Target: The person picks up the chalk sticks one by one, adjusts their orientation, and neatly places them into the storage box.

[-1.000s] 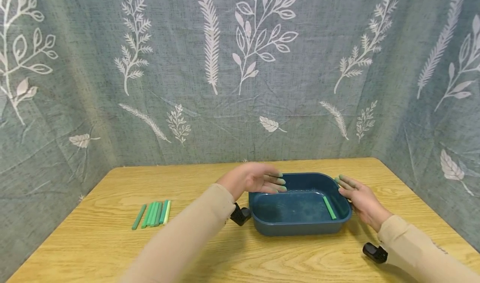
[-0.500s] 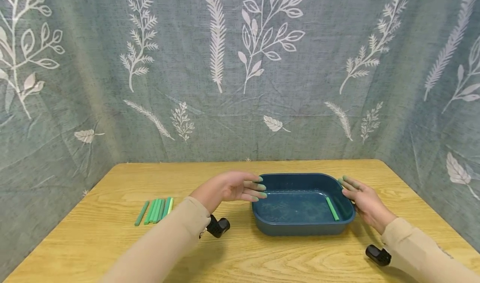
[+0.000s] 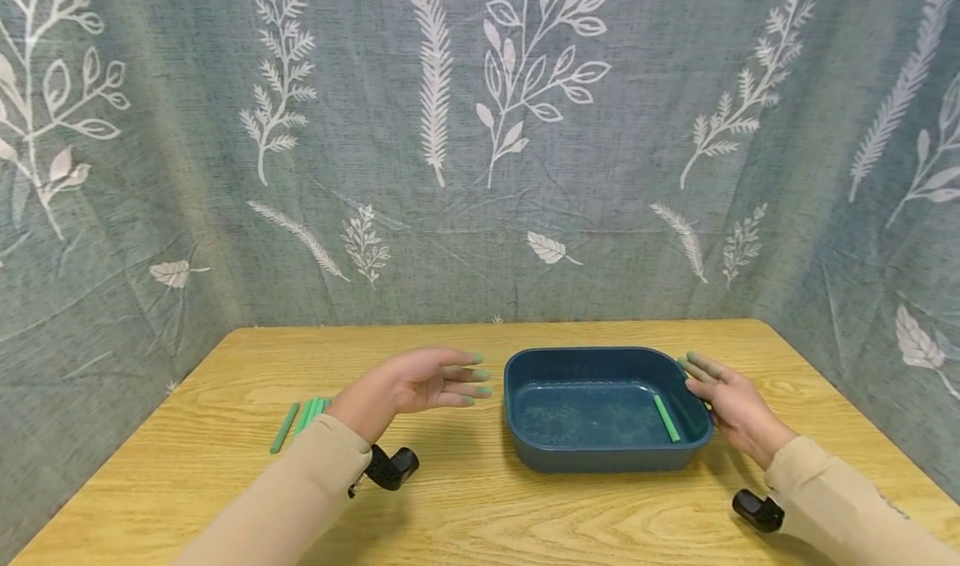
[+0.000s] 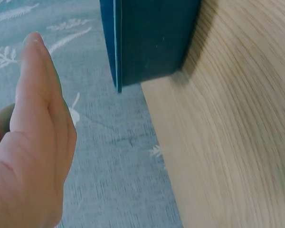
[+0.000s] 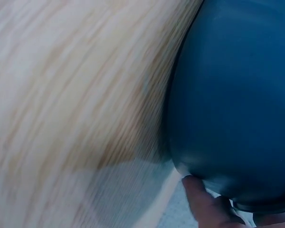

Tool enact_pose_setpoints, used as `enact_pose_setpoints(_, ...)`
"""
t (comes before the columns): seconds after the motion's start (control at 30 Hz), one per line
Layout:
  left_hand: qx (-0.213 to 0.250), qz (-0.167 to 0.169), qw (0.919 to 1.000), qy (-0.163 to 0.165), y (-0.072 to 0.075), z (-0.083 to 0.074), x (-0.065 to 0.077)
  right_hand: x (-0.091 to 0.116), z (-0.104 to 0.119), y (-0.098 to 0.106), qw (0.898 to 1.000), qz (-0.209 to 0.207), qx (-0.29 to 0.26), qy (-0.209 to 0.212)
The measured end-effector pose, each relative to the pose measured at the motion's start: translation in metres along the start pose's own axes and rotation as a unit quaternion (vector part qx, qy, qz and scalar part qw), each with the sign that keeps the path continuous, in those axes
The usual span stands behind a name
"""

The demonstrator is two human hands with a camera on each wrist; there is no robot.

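Plainly, the blue-grey leaf-print curtain fills most of the head view, behind a wood-grain table. The dark blue tub sits upright on the table, right of centre. Of the two beige sleeves, the left one now covers part of a group of sticks. What has just changed is the left hand: a second ago it was over the tub's left end, and now it hangs above the table, well clear of the rim, palm turned towards the tub. Its fingers are extended and grasp nothing. The right hand stays at the tub's right end, fingers fairly straight, touching the outer wall rather than clearly gripping it. A small black camera sits at the left wrist. Smallest are the sticks: one green stick lies in the tub near its right end, the grouped green sticks lie at the table's left, with a darker stick just beside them. I judge that the tub's left side is now free, and the sorting between tub and table barely begun.
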State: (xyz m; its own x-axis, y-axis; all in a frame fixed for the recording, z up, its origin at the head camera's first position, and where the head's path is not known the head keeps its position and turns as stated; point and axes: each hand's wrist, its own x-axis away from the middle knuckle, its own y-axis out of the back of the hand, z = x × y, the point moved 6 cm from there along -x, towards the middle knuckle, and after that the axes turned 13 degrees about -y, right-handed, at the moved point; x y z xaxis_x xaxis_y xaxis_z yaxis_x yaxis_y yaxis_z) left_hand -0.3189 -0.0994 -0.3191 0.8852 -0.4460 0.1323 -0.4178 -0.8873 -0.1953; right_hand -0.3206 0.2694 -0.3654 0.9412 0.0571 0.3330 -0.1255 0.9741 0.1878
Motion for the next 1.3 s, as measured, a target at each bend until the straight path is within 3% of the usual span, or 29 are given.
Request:
enact_pose_setpoints(0.37,0.021,0.004,0.9996,-0.021,0.048,-0.003,0.037,-0.001,0.004,-0.001,1.000,0.001,0.006,0.003)
enact_pose_setpoints(0.57,0.016,-0.003,0.9996,-0.022,0.070,-0.002,0.048,0.000,0.003,0.000,1.000,-0.001,0.001,0.004)
enact_pose_setpoints(1.1,0.023,-0.017,0.9995,-0.013,0.097,0.002,0.061,0.000,0.000,0.000,1.000,0.000,-0.003,0.002)
enact_pose_setpoints(1.3,0.009,-0.029,0.9994,-0.017,0.114,0.002,0.069,-0.001,-0.001,0.000,1.000,0.001,-0.001,0.003)
